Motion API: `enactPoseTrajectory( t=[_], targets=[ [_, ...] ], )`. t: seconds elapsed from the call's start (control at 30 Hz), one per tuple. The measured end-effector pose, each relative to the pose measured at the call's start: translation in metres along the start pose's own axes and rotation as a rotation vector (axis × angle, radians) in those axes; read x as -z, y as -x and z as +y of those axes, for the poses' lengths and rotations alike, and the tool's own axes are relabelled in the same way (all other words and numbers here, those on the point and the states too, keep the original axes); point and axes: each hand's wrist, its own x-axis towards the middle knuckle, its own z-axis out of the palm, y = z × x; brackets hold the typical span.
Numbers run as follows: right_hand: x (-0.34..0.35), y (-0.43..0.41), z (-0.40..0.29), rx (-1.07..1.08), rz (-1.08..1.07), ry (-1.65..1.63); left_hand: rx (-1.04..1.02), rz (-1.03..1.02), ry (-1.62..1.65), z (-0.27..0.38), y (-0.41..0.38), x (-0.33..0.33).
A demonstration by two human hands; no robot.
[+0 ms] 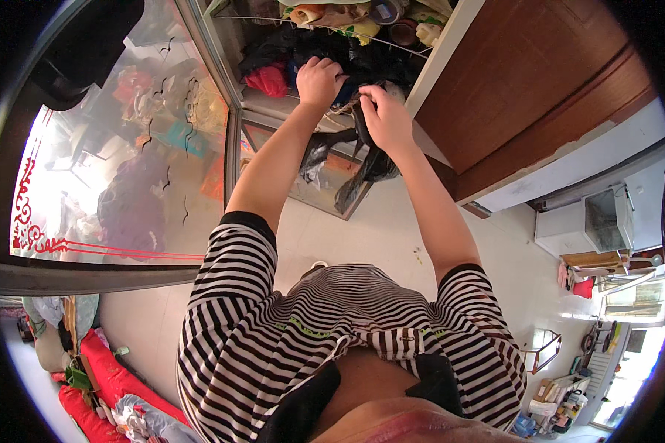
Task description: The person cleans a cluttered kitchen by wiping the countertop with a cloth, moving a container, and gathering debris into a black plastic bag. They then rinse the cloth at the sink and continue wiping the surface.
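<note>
Both of my hands reach into a cupboard at the top of the view. My left hand (pixel 318 83) lies over black plastic bags (pixel 332 47) on the shelf, its fingers curled; whether it grips anything is hidden. At the shelf's front edge, my right hand (pixel 387 116) has its thumb and index finger close together by a light-coloured string (pixel 343 107) and the gathered top of a black plastic bag. Loose black plastic (pixel 374 166) hangs below that hand. A red plastic bag (pixel 267 81) sits left of my left hand, and something dark blue shows between the hands.
A wire rack (pixel 388 41) above holds bags and jars. The cupboard's glass door (pixel 144 166) stands at the left, a brown wooden panel (pixel 532 83) at the right. Below the shelf is a lower glass panel (pixel 332 188). Red bedding (pixel 111 371) lies at the lower left.
</note>
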Motion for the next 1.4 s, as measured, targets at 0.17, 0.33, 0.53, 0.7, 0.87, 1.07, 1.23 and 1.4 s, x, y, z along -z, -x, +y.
enactPoseTrajectory(
  t=[0.17, 0.33, 0.53, 0.7, 0.87, 1.07, 1.23, 1.4],
  targets=[
    [-0.027, -0.027, 0.014, -0.069, -0.081, 0.195, 0.074, 0.092, 0.142, 0.005, 0.014, 0.013],
    [-0.029, -0.047, 0.019, -0.229, -0.173, 0.291, 0.133, 0.231, 0.139, 0.012, 0.011, 0.039],
    [-0.028, -0.042, 0.017, -0.161, -0.123, 0.329, 0.282, 0.478, 0.234, 0.017, 0.009, 0.060],
    [-0.031, -0.046, -0.010, -0.104, -0.208, 0.347, 0.471, 0.542, 0.502, 0.051, 0.011, 0.088],
    [-0.043, -0.060, 0.014, -0.154, -0.343, 0.497, 0.474, 0.731, 0.481, 0.087, 0.029, 0.154],
    [-0.041, -0.103, 0.011, -0.251, -0.408, 0.507, 0.291, 0.696, 0.139, 0.115, 0.066, 0.293],
    [-0.048, -0.156, 0.066, -0.395, -0.421, 0.563, 0.580, 1.003, 0.687, 0.154, 0.120, 0.380],
    [-0.052, -0.152, 0.048, -0.300, -0.420, 0.535, 0.859, 1.428, 0.405, 0.112, 0.157, 0.473]
  ],
)
